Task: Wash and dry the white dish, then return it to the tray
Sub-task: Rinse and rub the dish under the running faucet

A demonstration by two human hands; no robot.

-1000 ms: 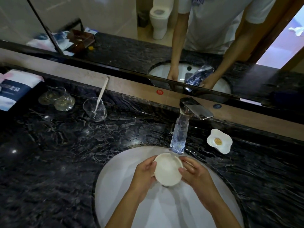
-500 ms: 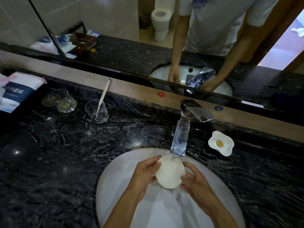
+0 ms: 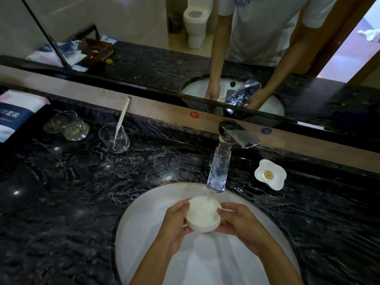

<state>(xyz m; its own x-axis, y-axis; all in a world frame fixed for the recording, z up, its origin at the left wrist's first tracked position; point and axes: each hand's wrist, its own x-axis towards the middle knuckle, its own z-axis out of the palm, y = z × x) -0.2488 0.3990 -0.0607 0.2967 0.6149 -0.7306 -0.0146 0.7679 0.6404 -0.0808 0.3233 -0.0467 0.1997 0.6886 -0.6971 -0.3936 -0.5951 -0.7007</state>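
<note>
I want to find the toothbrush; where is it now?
In the head view, the toothbrush stands in a glass on the counter, left of the faucet.

Dark, white-veined marble countertop point(image 3: 86, 182) surrounds a white oval undermount basin point(image 3: 144, 243). A chrome faucet with a flat lever handle point(image 3: 236, 134) is mounted at the basin's rear edge; water is running from its spout point(image 3: 218, 175). A white flower-shaped ceramic soap dish point(image 3: 270, 174), holding a small round yellow item, sits on the counter right of the faucet. A clear drinking glass point(image 3: 114, 138) holding a white toothbrush point(image 3: 122, 117) stands left of the faucet. Farther left, two upturned clear glasses point(image 3: 67, 126) sit just beside each other. A folded white-and-navy packet point(image 3: 14, 112) lies at the far left. A wall mirror point(image 3: 144, 48) runs behind the counter.
</note>
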